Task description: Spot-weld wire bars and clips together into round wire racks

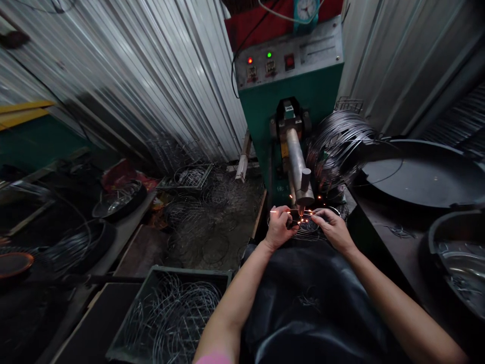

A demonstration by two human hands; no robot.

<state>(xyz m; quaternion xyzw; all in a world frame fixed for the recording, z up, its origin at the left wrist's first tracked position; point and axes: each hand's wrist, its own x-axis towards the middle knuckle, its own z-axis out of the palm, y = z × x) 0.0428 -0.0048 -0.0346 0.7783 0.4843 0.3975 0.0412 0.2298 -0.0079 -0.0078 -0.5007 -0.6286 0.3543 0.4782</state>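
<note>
The green machine (293,81) has a thick metal arm (296,156) reaching down toward me. Orange sparks fly around its tip (301,208). Just left of the tip, my left hand (280,227) is closed in a pinch on a thin wire piece. My right hand (332,230) pinches the wire from the other side, right of the tip. The wire's full shape is hard to make out among the sparks. A bundle of wire rings (341,146) hangs beside the machine's arm, on the right.
A green crate (113,349) of wire rings stands at the lower left. Pans with wire parts sit farther left. On the right are a large round tray (417,174) and a deep dark basin (432,242). A dark apron covers my lap.
</note>
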